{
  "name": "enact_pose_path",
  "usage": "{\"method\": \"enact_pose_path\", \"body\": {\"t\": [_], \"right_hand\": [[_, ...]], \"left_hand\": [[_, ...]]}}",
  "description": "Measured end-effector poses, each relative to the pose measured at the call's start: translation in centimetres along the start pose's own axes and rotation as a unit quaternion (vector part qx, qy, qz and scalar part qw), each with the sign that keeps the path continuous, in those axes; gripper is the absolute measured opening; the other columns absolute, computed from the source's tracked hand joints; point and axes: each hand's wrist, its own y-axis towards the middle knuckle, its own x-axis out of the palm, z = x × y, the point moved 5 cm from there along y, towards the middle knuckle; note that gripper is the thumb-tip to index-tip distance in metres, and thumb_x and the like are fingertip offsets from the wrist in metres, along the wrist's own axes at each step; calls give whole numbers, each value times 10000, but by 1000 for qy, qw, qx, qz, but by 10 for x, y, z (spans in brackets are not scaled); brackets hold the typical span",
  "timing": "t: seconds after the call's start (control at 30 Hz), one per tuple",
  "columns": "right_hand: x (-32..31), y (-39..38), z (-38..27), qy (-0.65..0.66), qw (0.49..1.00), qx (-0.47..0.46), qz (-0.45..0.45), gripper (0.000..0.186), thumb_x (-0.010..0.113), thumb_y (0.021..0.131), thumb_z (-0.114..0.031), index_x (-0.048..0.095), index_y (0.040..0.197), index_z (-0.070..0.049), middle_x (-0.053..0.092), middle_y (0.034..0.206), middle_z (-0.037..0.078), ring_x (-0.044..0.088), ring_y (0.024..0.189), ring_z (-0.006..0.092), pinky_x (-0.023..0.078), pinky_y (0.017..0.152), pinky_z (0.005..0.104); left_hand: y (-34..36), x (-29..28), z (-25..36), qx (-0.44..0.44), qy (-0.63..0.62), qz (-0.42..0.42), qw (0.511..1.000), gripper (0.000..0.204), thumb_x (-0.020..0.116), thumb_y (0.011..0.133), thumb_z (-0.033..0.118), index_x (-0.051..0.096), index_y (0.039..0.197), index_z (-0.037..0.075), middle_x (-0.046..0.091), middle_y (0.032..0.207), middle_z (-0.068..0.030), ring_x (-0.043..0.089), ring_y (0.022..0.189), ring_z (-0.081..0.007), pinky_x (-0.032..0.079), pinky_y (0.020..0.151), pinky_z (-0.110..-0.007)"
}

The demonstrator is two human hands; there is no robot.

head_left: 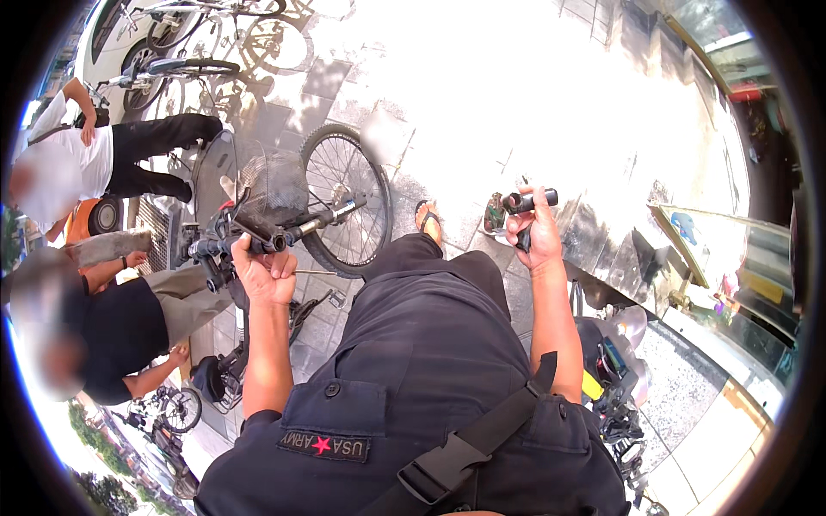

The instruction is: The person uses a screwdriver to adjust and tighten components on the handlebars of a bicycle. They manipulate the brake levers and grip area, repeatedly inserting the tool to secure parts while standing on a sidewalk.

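Note:
My left hand (265, 271) is closed at the dark handlebar and stem (225, 251) of a bicycle, with a thin rod extending rightward from beside my fingers; exactly what they grip is hard to make out. The bicycle's front wheel (348, 172) and fork (331, 215) stand just beyond, under a dark basket-like thing (271, 193). My right hand (535, 236), raised at the right, is closed on a short black cylindrical part (540, 199), with another small black piece (523, 239) in the same hand.
Two people are at the left, one in a white shirt (77, 163), another in a dark shirt (120, 335). Parked bicycles (181, 69) and a white car (107, 47) line the upper left. A glass-fronted display (714, 245) and piled gear (615, 378) are at the right, over paving (327, 86).

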Motion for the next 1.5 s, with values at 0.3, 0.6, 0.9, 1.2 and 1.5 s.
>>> {"method": "enact_pose_path", "body": {"t": [0.3,0.6,0.9,1.2,1.5], "right_hand": [[131,194,26,-173,952,234,-94,378,548,1088,-551,601,1094,-176,731,933,137,569,511,130,434,412,265],[266,337,18,-327,846,360,-216,368,617,1064,-511,579,1108,-147,707,909,126,565,516,116,448,409,262],[323,441,-4,-387,794,408,-232,357,647,1041,-531,604,1094,-180,710,894,93,549,523,105,441,432,262],[376,449,34,-473,706,448,-278,397,660,1032,-535,581,1147,-163,696,875,70,535,526,118,430,435,273],[447,490,31,-554,673,401,-282,435,594,1050,-583,581,1075,-149,580,748,33,521,495,147,416,407,305]], "left_hand": [[-5,-14,8,-10,43,167,985,207,659,966,297,635,1046,107,648,759,-8,347,385,-66,267,369,-243],[-35,-1,19,-11,187,387,903,262,730,928,259,695,1119,83,673,838,17,566,645,-66,397,531,-254],[-133,3,36,-170,400,506,745,343,838,888,171,755,1139,-46,726,888,-27,638,814,-85,518,736,-279],[-170,-30,14,-275,590,601,464,434,770,873,232,739,1305,208,733,1245,-137,711,1138,-363,576,956,-471],[-180,-68,-2,-279,440,724,452,443,637,944,166,701,1382,181,714,1330,-176,674,1236,-373,541,1040,-461]]}}
